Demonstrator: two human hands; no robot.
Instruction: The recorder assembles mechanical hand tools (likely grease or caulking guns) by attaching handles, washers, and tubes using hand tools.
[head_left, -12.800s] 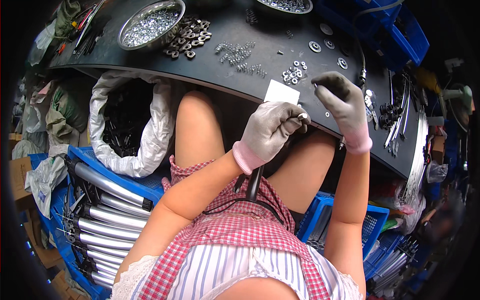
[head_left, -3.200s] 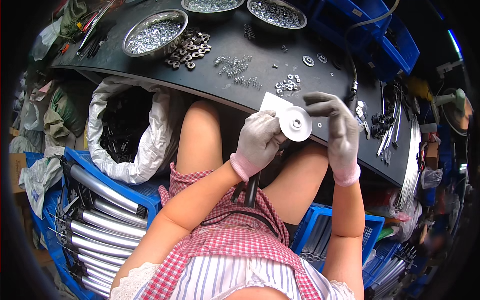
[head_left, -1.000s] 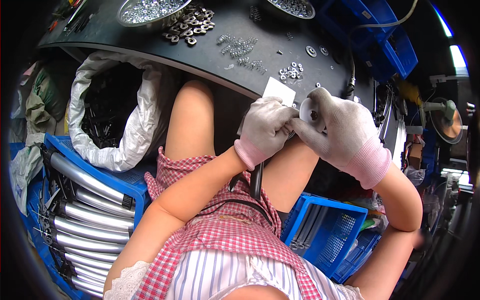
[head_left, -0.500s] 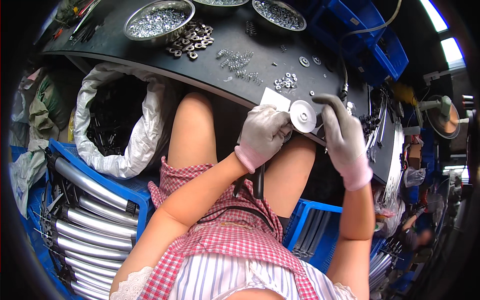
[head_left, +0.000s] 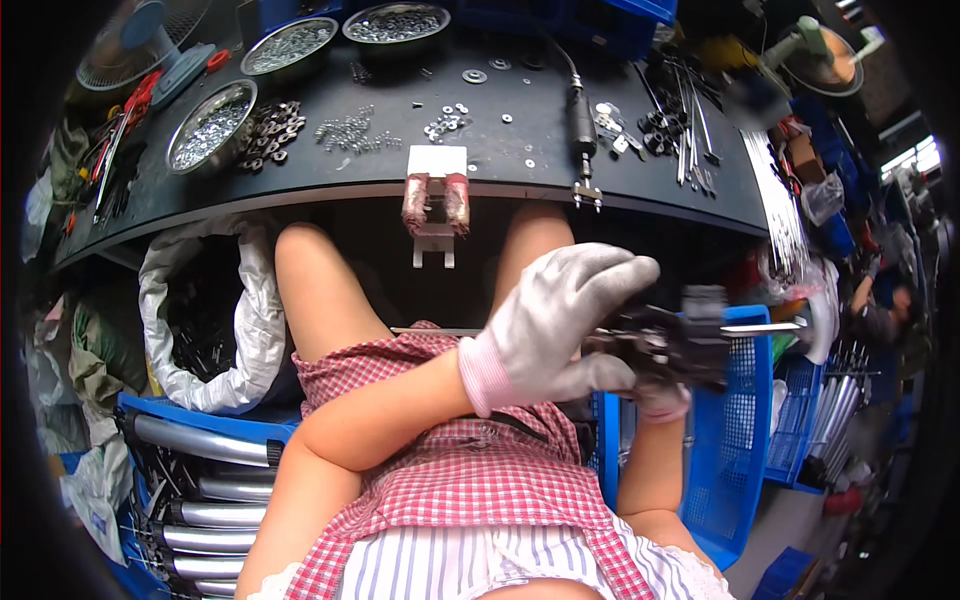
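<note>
Two hands [head_left: 555,315], one black assembly [head_left: 665,345] and three bowls [head_left: 246,97] show.

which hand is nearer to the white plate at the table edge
Left. The left hand is below and to the right of the white plate, apart from it. The right hand, mostly hidden by the black part, is farther down and right.

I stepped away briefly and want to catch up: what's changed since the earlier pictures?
The left hand and right hand have moved rightward and toward the body, leaving the white plate at the bench edge. Both are now at a blurred black mechanism, which mostly hides the right hand. The white disc at the left fingers no longer shows. The springs stay put.
</note>
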